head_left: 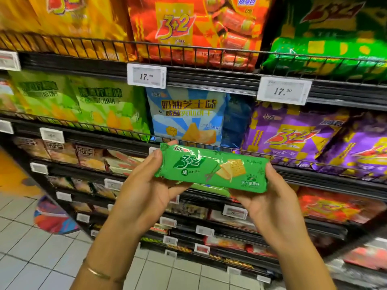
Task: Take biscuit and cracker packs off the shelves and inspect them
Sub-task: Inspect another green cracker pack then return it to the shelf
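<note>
Right in the middle of the frame, a green cracker pack [211, 167] lies lengthwise between two hands, in front of the shelves and touching none of them. Its wrapper reads "3+2" in white, with the character "咸" below it and a drawing of a square sandwich cracker to the right. The smaller Chinese lines at its corners are too soft to read surely.

The left hand [144, 185] grips the pack's left end, thumb on the front near the top corner and fingers behind. The right hand [270, 197] clasps the right end, thumb along the edge and fingers underneath. A thin bracelet [100, 273] circles the left wrist at lower left.

Behind the pack, at centre, stands a blue bag [186, 116] printed "奶油芝士味" and "咸酥夹心饼干", with a cheese wedge pictured. Left of it are lime-green bags [83, 101] whose lettering is blurred. At right are purple bags [293, 139] marked "3+2".

On the shelf above, an orange-red bag [188, 28] at top centre also shows "3+2". A yellow bag [73, 13] sits at upper left and a green bag [326, 49] at upper right.

One price tag [146, 76] on the rail above the blue bag reads "17.48". A second price tag [283, 91] to the right reads "17.20". Lower shelves hold smaller packs that are too blurred to read.
</note>
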`<act>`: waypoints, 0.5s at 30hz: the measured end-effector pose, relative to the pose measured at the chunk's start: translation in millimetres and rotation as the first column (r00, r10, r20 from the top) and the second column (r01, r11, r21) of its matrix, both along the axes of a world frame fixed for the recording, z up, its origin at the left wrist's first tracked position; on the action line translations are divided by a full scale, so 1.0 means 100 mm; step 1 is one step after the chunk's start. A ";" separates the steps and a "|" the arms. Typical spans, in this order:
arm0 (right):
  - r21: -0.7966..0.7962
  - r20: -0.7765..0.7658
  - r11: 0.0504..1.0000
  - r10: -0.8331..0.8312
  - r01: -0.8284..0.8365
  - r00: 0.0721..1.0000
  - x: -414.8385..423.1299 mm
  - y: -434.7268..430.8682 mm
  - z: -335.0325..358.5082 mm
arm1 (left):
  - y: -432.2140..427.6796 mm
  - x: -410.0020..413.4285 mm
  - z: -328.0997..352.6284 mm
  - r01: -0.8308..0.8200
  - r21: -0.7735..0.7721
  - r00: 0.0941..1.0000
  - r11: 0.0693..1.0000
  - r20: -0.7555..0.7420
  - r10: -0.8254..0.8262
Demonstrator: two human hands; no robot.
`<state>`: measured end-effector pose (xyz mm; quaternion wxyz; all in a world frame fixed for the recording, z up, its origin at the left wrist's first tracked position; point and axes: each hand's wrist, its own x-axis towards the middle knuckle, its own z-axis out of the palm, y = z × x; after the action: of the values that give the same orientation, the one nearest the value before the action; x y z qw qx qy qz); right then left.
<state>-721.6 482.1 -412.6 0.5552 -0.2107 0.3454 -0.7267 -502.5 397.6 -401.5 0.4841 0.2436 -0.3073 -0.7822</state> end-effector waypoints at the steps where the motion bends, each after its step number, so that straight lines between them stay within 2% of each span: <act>1: -0.003 -0.011 1.000 -0.013 0.013 1.000 0.00 0.00 -0.03 | 0.01 0.00 -0.01 -0.007 -0.005 1.000 1.000 0.013 0.008; 6: 0.072 -0.149 0.996 -0.049 0.060 0.988 -0.01 0.01 -0.13 | 0.03 0.03 -0.01 -0.041 -0.019 0.996 0.999 0.083 0.042; 9: 0.099 -0.172 0.993 -0.038 0.056 0.984 0.03 0.03 -0.14 | 0.03 0.05 -0.03 -0.049 0.001 0.994 0.999 0.095 0.049; 15: 0.089 -0.287 0.996 -0.004 0.031 0.958 0.04 0.09 -0.03 | 0.03 0.03 -0.18 -0.013 0.160 0.997 0.987 0.076 0.000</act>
<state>-717.9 491.1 -415.6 0.5021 -0.2845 0.4572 -0.6767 -499.5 400.9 -419.3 0.4535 0.3121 -0.2605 -0.7932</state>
